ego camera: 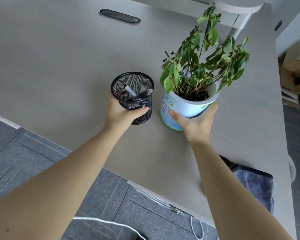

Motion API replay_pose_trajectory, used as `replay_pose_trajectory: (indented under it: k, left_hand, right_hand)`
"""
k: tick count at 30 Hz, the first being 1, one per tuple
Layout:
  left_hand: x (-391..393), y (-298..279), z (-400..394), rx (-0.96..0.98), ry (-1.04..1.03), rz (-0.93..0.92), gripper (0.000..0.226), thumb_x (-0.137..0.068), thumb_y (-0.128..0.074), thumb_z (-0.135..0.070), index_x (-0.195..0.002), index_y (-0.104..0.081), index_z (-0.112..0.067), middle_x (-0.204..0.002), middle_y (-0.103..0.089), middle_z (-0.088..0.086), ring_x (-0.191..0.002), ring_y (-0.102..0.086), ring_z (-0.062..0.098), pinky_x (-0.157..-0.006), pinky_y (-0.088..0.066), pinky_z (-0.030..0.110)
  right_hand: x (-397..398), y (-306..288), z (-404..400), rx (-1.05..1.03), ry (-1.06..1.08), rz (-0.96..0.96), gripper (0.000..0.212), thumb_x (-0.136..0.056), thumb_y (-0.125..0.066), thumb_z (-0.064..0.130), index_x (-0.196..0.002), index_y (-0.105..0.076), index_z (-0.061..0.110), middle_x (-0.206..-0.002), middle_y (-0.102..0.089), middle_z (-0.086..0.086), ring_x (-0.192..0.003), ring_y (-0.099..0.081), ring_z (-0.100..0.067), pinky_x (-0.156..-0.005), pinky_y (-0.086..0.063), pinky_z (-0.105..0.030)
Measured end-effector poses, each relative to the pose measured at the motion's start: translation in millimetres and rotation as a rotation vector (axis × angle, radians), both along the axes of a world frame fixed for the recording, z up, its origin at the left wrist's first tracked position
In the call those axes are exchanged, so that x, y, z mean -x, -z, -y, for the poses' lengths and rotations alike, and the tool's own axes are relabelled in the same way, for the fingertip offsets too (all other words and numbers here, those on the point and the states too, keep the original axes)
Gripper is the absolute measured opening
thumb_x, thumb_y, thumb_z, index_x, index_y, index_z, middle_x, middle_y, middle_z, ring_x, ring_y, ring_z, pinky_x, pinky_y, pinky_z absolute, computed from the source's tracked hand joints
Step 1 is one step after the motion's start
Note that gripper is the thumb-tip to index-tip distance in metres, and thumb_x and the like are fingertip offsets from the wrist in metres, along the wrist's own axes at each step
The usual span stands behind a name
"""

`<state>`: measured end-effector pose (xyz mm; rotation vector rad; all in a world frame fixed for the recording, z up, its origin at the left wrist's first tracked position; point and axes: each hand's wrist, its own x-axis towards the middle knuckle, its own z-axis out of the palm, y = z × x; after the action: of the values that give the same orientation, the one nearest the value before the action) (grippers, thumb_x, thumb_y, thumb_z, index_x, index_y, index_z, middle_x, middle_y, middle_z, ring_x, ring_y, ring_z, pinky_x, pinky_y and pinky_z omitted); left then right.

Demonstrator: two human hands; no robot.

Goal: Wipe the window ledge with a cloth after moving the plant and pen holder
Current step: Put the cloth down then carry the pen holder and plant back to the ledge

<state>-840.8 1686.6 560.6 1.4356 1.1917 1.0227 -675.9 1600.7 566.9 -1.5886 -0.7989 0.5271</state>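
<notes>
Held the pen holder [133, 94] in the left grip [121, 113], wrapped round the lower mesh wall, thumb pressed across the near side and the other fingers hidden behind. Saw two pens [130, 91] leaning inside. Clasped the pot [185, 104] in the right grip [196, 122], thumb on the near printed face, fingers curled round the right side just under the rim. Found the plant [203, 66] standing upright above it, leaves drooping and spreading far and right.

Placed both things side by side, close but apart, near the middle of the grey bench [59, 66], holder to the left, pot to the right. Took both to be resting on the bench or barely off it; could not tell which. Could not tell either whether this surface was the one to wipe or the spot for parking the two things.

Spotted the cloth [256, 186], blue-grey, low at the near right, below the bench edge and partly hidden by the right forearm. Noted a black slot [119, 16] at the far side, well clear.

Judged the step in hand as the moving of plant and holder, both together; wiping not yet begun. Reckoned the next move needed both kept level, so as to spill no soil and tip no pens, then both grips let go and one freed for the cloth.
</notes>
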Motion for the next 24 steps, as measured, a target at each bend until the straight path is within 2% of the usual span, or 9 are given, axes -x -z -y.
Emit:
replay_pose_trajectory:
  k: [7,10,12,16,21,24]
  left_hand:
    - [4,-18,16,-0.046,0.035,0.039,0.072,-0.047,-0.082,-0.023,-0.111,-0.057,0.0,-0.114,-0.066,0.019,-0.108,-0.063,0.03,-0.1,-0.045,0.053]
    - [-2,-31,31,-0.053,0.085,0.027,0.07,-0.047,-0.082,-0.024,-0.11,-0.058,-0.003,-0.113,-0.067,0.017,-0.108,-0.063,0.029,-0.1,-0.046,0.053]
    - [-11,-40,44,-0.055,0.124,0.021,0.076,-0.046,-0.084,-0.028,-0.112,-0.057,-0.002,-0.114,-0.067,0.016,-0.108,-0.063,0.028,-0.099,-0.046,0.052]
    - [-43,-64,82,-0.067,0.23,0.002,0.09,-0.04,-0.088,-0.038,-0.116,-0.054,-0.005,-0.116,-0.067,0.011,-0.108,-0.064,0.025,-0.098,-0.048,0.051]
    - [-97,-97,149,-0.126,0.402,-0.019,0.087,-0.04,-0.085,-0.038,-0.115,-0.054,-0.006,-0.116,-0.067,0.008,-0.108,-0.064,0.022,-0.097,-0.049,0.05]
    - [-130,-118,208,-0.144,0.505,0.0,0.092,-0.037,-0.081,-0.041,-0.117,-0.05,-0.009,-0.117,-0.065,0.003,-0.107,-0.062,0.018,-0.099,-0.048,0.04]
  right_hand:
    - [6,-20,23,-0.054,0.027,-0.002,0.101,-0.045,-0.081,0.021,-0.131,-0.03,0.002,-0.128,-0.048,-0.006,-0.115,-0.049,-0.013,-0.093,-0.045,-0.012]
    - [0,-39,46,-0.067,0.062,0.019,0.099,-0.046,-0.081,0.021,-0.129,-0.031,0.002,-0.122,-0.047,-0.002,-0.11,-0.049,-0.011,-0.084,-0.043,-0.001]
    - [-9,-52,65,-0.073,0.091,0.039,0.098,-0.047,-0.083,0.018,-0.129,-0.03,0.002,-0.118,-0.046,0.001,-0.107,-0.048,-0.011,-0.078,-0.041,0.004]
    - [-33,-77,119,-0.082,0.198,0.071,0.09,-0.055,-0.085,0.004,-0.127,-0.031,0.002,-0.108,-0.044,0.009,-0.097,-0.049,-0.006,-0.071,-0.039,0.006]
    - [-65,-101,211,-0.095,0.368,0.102,0.093,-0.054,-0.086,0.011,-0.128,-0.031,0.006,-0.115,-0.044,0.002,-0.104,-0.047,-0.012,-0.068,-0.038,0.007]
    - [-80,-115,279,-0.107,0.468,0.124,0.096,-0.049,-0.085,0.018,-0.128,-0.032,0.007,-0.113,-0.045,0.004,-0.096,-0.049,-0.006,-0.067,-0.039,0.006]
